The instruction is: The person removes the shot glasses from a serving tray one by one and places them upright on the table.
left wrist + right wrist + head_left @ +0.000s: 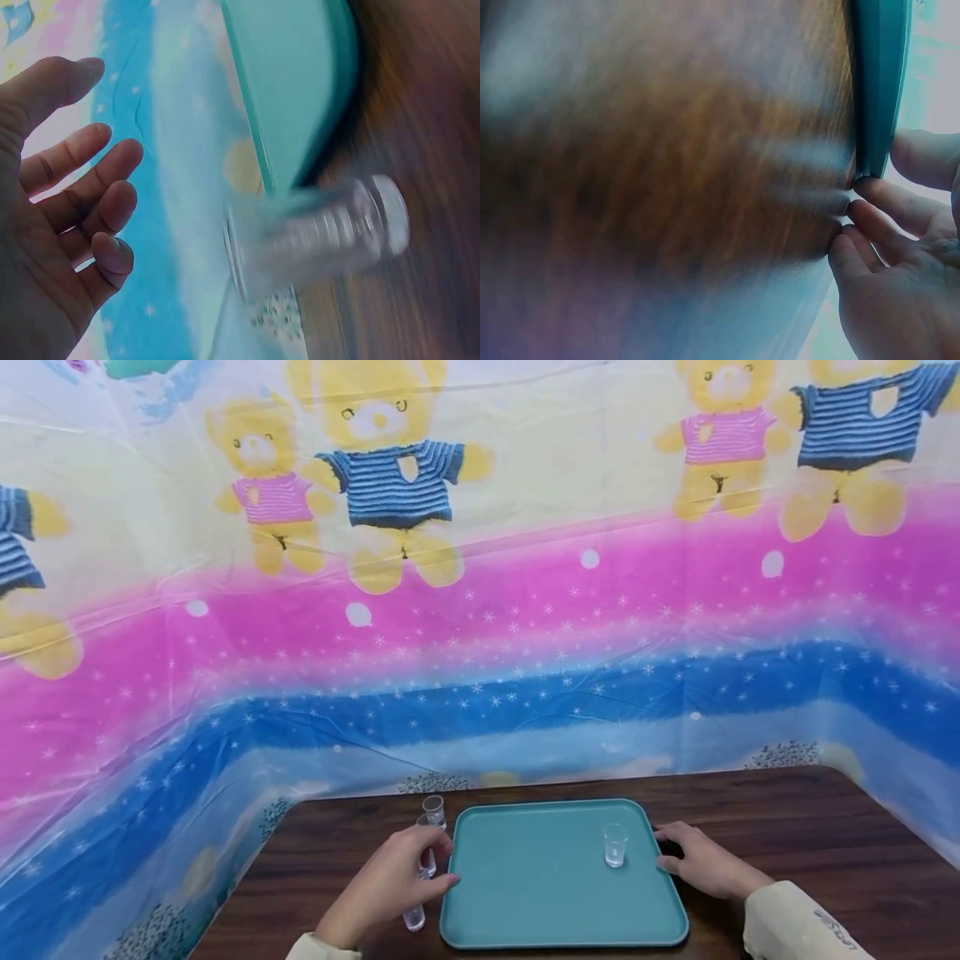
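A teal rectangular tray (540, 893) lies on the dark wooden table. One small clear glass (615, 847) stands upright on its right part. By the tray's left edge is my left hand (397, 877), fingers loosely bent and nothing held; the left wrist view shows its palm bare, with a clear glass (315, 236) beside it. Several clear glasses stand left of the tray, one at the back (433, 811) and one in front (414, 916); the hand partly covers those between. My right hand (705, 864) touches the tray's right rim, its fingertips (870, 187) against the side.
Wooden table (787, 835) surface spreads right of the tray. Behind and around the table hangs a cloth (525, 693) printed with bears and snowflakes. The table's back edge runs close to that cloth.
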### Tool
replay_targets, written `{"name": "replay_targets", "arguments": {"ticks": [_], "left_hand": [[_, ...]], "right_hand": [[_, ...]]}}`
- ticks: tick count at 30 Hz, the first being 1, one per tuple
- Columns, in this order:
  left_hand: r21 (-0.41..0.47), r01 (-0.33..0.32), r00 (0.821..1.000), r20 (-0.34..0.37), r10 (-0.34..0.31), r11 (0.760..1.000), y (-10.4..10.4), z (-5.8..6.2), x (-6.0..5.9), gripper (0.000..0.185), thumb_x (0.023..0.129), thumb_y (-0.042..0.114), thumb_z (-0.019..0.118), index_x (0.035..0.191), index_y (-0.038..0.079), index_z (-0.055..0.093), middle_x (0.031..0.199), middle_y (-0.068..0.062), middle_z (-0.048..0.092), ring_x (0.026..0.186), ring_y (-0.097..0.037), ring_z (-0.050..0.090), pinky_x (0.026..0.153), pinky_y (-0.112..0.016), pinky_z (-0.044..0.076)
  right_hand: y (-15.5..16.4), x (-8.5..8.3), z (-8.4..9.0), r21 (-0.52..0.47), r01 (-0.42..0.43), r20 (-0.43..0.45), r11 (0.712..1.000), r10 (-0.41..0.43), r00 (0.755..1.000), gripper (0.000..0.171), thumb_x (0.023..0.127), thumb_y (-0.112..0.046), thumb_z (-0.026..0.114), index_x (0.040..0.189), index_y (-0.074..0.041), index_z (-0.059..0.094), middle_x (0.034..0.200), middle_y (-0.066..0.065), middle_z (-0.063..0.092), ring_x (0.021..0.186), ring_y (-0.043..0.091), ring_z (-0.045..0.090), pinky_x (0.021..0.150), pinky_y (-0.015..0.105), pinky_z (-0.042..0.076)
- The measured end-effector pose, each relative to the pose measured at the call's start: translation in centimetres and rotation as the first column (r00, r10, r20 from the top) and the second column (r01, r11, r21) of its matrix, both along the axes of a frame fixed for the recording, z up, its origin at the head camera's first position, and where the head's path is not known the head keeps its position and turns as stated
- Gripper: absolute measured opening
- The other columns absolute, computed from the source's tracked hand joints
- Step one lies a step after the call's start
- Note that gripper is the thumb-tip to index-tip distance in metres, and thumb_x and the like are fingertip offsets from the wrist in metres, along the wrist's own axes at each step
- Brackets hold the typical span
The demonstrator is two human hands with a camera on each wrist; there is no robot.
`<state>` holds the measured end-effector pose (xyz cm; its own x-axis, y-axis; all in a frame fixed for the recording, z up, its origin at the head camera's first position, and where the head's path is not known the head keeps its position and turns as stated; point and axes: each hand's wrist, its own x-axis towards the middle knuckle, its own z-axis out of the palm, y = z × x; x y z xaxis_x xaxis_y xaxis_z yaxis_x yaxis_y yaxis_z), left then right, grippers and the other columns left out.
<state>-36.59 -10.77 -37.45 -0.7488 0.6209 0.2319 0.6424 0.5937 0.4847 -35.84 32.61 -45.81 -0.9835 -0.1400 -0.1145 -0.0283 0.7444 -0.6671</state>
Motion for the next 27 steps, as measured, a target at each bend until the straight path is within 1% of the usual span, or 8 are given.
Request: {"name": "replay_targets", "arguments": {"ticks": [4,9,14,20,22,25,27], "left_hand": [[-0.018,0.048,0.999,0.015,-0.048,0.999,2.3,0.0,-0.6,0.013,0.086,0.024,0.071,0.096,0.022,0.063,0.084,0.012,0.056,0.069,-0.011,0.054,0.058,-0.024,0.045],[-0.044,0.1,0.995,-0.004,-0.1,0.994,5.2,0.0,-1.4,0.011,0.089,0.022,0.068,0.098,0.024,0.062,0.085,0.015,0.056,0.073,-0.009,0.054,0.062,-0.023,0.045],[-0.05,0.146,0.989,-0.021,-0.147,0.988,7.6,0.0,-1.6,0.013,0.089,0.021,0.068,0.101,0.023,0.063,0.088,0.015,0.057,0.072,-0.004,0.052,0.063,-0.022,0.045],[-0.083,0.182,0.981,-0.058,-0.187,0.98,10.1,-0.4,-1.9,0.017,0.089,0.022,0.068,0.106,0.02,0.064,0.091,0.015,0.058,0.075,-0.002,0.054,0.063,-0.019,0.045],[-0.09,0.194,0.978,-0.054,-0.2,0.977,11.0,-0.5,-2.0,0.019,0.089,0.023,0.068,0.107,0.019,0.065,0.092,0.014,0.059,0.076,-0.001,0.053,0.063,-0.019,0.045],[-0.103,0.213,0.976,-0.013,-0.215,0.972,12.5,-0.6,-2.2,0.022,0.089,0.024,0.068,0.11,0.019,0.065,0.093,0.014,0.059,0.077,0.0,0.053,0.063,-0.02,0.045],[-0.106,0.221,0.975,0.018,-0.22,0.97,13.5,-0.8,-2.3,0.024,0.088,0.024,0.069,0.111,0.019,0.065,0.092,0.014,0.059,0.079,-0.002,0.055,0.063,-0.021,0.045]], "right_hand": [[0.0,0.0,0.0,-0.006,0.002,0.0,1.0,-0.002,1.0,0.044,0.091,-0.019,0.064,0.128,0.002,0.053,0.138,0.024,0.039,0.127,0.048,0.03,0.094,0.061,0.032],[-0.1,0.1,0.2,-0.013,0.007,0.002,1.0,-0.007,1.0,0.044,0.091,-0.019,0.064,0.128,0.002,0.053,0.137,0.025,0.04,0.127,0.048,0.031,0.094,0.061,0.032],[0.1,0.2,0.2,-0.014,0.01,-0.006,1.0,-0.01,1.0,0.044,0.091,-0.018,0.064,0.128,0.002,0.053,0.136,0.025,0.04,0.127,0.047,0.031,0.094,0.061,0.032],[0.2,0.2,0.2,-0.016,0.005,-0.017,1.0,-0.005,1.0,0.042,0.091,-0.017,0.063,0.127,0.002,0.053,0.136,0.025,0.04,0.127,0.048,0.032,0.094,0.061,0.032],[0.2,0.2,0.1,-0.022,0.006,-0.013,1.0,-0.006,1.0,0.042,0.091,-0.016,0.063,0.127,0.002,0.053,0.136,0.025,0.04,0.126,0.048,0.032,0.094,0.06,0.033],[0.2,0.2,0.1,-0.028,0.007,-0.011,1.0,-0.007,1.0,0.042,0.091,-0.016,0.063,0.128,0.003,0.052,0.136,0.024,0.04,0.126,0.047,0.032,0.094,0.06,0.033],[0.1,0.2,0.1,-0.029,0.007,-0.014,1.0,-0.008,1.0,0.042,0.091,-0.016,0.063,0.128,0.002,0.052,0.136,0.024,0.04,0.127,0.047,0.032,0.094,0.06,0.033]]}}
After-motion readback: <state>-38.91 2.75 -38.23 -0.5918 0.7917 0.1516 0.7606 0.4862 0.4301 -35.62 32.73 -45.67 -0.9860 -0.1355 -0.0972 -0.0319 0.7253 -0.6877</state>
